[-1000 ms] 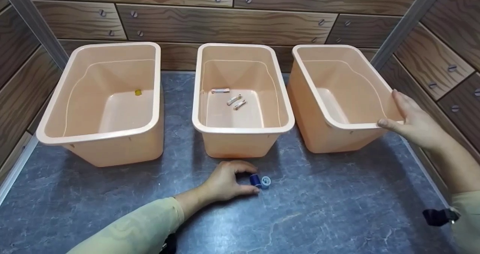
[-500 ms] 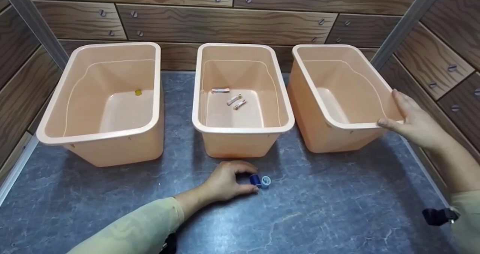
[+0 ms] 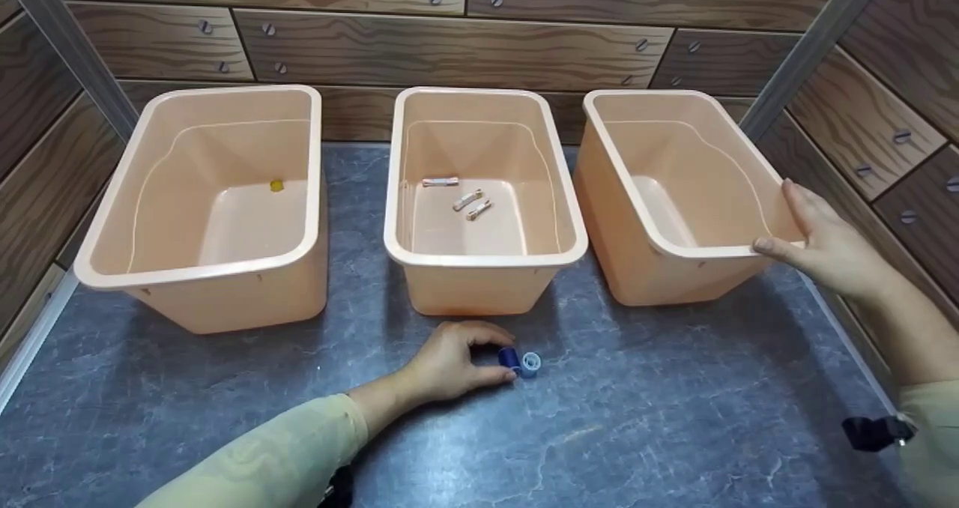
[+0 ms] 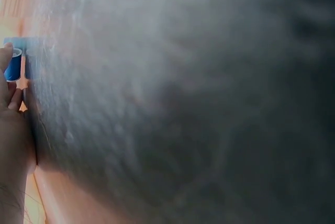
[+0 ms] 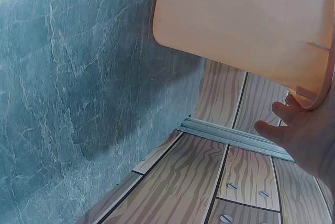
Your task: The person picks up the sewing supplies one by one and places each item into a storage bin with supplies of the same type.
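Note:
My left hand (image 3: 457,362) rests on the table in front of the middle bin and curls its thumb and forefinger round a small dark blue spool of thread (image 3: 509,357). Touching that spool on the right is a light blue spool (image 3: 531,364), its ring-shaped end turned up toward me. The left wrist view catches only part of the hand (image 4: 10,130) and a blue spool (image 4: 14,67) at its left edge. On the right, my other hand (image 3: 832,249) grips the near right corner of the right bin (image 3: 697,252), thumb on the rim; the right wrist view shows its fingers (image 5: 272,131) beneath the rim.
Three peach plastic bins stand in a row. The left bin (image 3: 202,272) holds a small yellow piece (image 3: 276,185). In the middle bin (image 3: 487,259) lie several small pale bundles (image 3: 440,181). Wood-patterned walls (image 3: 449,47) enclose the dark marbled table (image 3: 637,433).

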Action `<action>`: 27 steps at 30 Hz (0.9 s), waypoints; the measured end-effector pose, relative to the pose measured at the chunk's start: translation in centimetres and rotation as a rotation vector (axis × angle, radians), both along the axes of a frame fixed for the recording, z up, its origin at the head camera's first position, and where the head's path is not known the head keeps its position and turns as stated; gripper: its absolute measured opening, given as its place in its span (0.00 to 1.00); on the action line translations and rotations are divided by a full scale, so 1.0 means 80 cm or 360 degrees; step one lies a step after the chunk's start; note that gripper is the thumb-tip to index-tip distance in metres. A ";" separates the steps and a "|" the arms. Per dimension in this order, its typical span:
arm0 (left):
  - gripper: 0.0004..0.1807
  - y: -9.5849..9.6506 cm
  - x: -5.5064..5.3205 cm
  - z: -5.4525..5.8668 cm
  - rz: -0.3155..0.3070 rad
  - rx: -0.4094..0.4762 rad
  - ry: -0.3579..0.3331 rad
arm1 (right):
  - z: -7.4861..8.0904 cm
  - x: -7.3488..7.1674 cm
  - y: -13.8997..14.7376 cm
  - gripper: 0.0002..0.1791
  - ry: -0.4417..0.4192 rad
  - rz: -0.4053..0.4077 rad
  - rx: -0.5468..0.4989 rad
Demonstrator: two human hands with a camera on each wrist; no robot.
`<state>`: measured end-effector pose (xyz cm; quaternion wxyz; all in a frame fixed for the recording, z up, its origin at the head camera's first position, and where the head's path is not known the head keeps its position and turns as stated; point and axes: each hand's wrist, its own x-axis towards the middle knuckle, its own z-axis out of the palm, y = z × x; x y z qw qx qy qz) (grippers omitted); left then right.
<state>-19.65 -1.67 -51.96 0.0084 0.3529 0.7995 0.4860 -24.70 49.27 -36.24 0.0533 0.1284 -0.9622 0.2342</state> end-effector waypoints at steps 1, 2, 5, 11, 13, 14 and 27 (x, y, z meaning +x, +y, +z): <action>0.18 0.000 0.000 0.001 -0.0001 -0.0001 -0.0006 | 0.000 0.000 0.000 0.56 0.0001 -0.0002 0.0003; 0.18 0.000 0.000 0.001 0.0002 -0.0003 -0.0016 | 0.000 0.001 0.001 0.56 -0.0001 -0.0004 0.0007; 0.19 0.000 0.001 0.002 0.0017 -0.0006 -0.0043 | 0.000 0.001 0.001 0.56 -0.0007 -0.0012 0.0027; 0.20 -0.001 0.001 0.002 0.0030 0.0004 -0.0075 | 0.002 0.000 0.000 0.57 -0.0035 -0.0028 0.0050; 0.20 -0.001 0.001 0.003 0.0029 0.0008 -0.0077 | 0.003 0.001 -0.001 0.57 -0.0034 -0.0027 0.0060; 0.20 -0.002 0.002 0.004 0.0028 0.0007 -0.0080 | 0.003 0.001 -0.001 0.57 -0.0035 -0.0027 0.0060; 0.21 -0.002 -0.001 0.005 0.0051 0.0027 -0.0108 | 0.004 0.004 -0.004 0.57 -0.0053 -0.0047 0.0064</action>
